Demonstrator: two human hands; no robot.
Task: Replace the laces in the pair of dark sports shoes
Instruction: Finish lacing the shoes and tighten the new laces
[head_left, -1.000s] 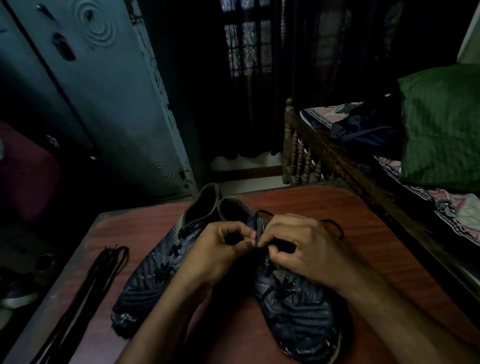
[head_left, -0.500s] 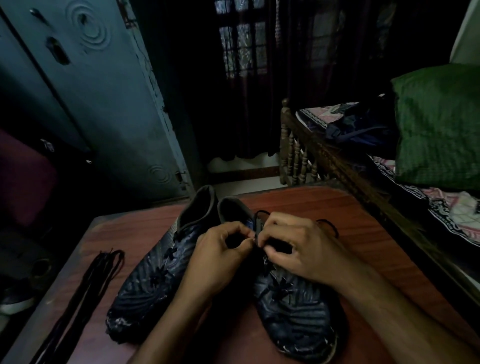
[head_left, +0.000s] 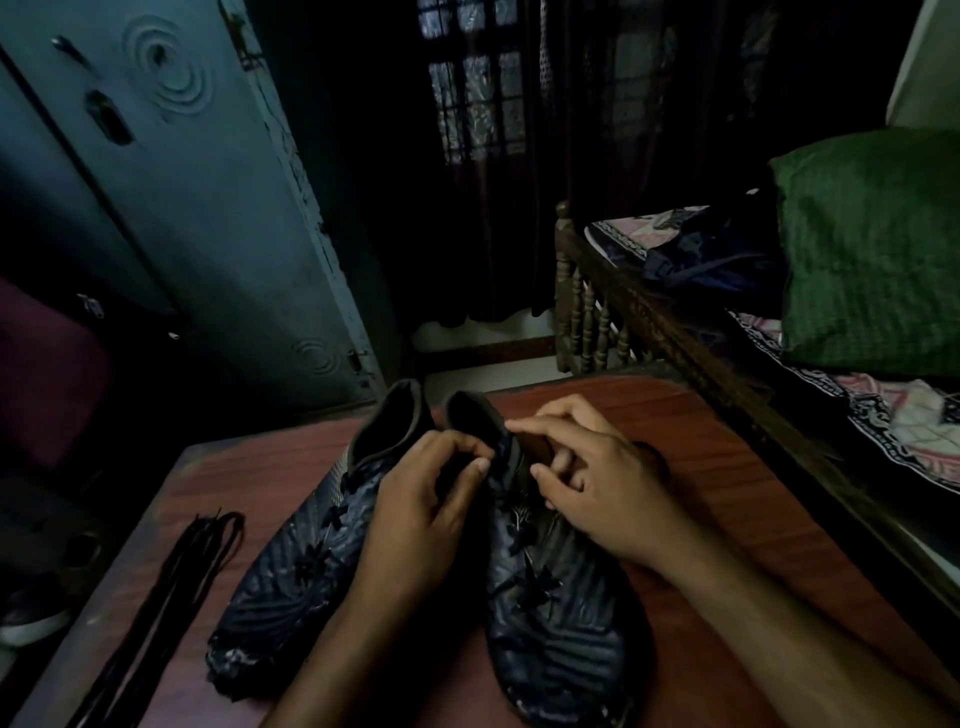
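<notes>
Two dark patterned sports shoes lie side by side on a reddish wooden table (head_left: 727, 467), toes toward me. The left shoe (head_left: 291, 587) still has its dark lace threaded. Over the collar of the right shoe (head_left: 556, 623) both hands work at the top eyelets. My left hand (head_left: 421, 514) pinches something dark at the tongue, thumb against forefinger. My right hand (head_left: 597, 483) has its fingers spread over the shoe's opening, the forefinger stretched along the collar; what it grips is hidden. A bundle of loose black laces (head_left: 171, 592) lies on the table's left side.
A grey-blue metal cupboard (head_left: 182, 208) stands at the left. A wooden bed frame (head_left: 649, 322) runs along the table's right edge, with a green pillow (head_left: 872, 249) and a dark bag (head_left: 711, 260) on it. A light shoe (head_left: 31, 618) sits on the floor, far left.
My right hand has opened from a pinch into spread fingers over the right shoe's collar. The lace loop seen beside that hand earlier is now mostly hidden. The shoes have not moved.
</notes>
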